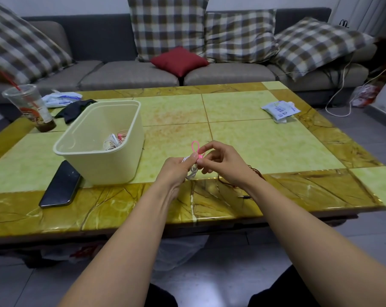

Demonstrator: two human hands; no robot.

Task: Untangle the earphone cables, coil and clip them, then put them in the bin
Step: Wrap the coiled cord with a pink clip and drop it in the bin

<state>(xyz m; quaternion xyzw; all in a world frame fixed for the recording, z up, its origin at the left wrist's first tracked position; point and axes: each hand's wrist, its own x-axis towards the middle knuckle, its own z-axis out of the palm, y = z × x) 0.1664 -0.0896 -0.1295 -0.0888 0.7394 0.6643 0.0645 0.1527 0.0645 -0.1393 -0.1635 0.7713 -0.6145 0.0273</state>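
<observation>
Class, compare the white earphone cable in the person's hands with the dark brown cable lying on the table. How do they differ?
The white cable is bundled; the brown cable sprawls loose, its plug lying free. The left hand grips the white cable above the table; the brown cable lies on it. The right hand pinches a pink tie at the white cable; none shows on the brown cable. Both are outside the bin.

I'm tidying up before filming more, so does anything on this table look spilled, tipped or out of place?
Nothing spilled or broken. The plastic cup at the far left corner looks tilted, though the wide lens may cause that. A brown cable lies loose beside the right hand, its plug near the table's front edge.
</observation>
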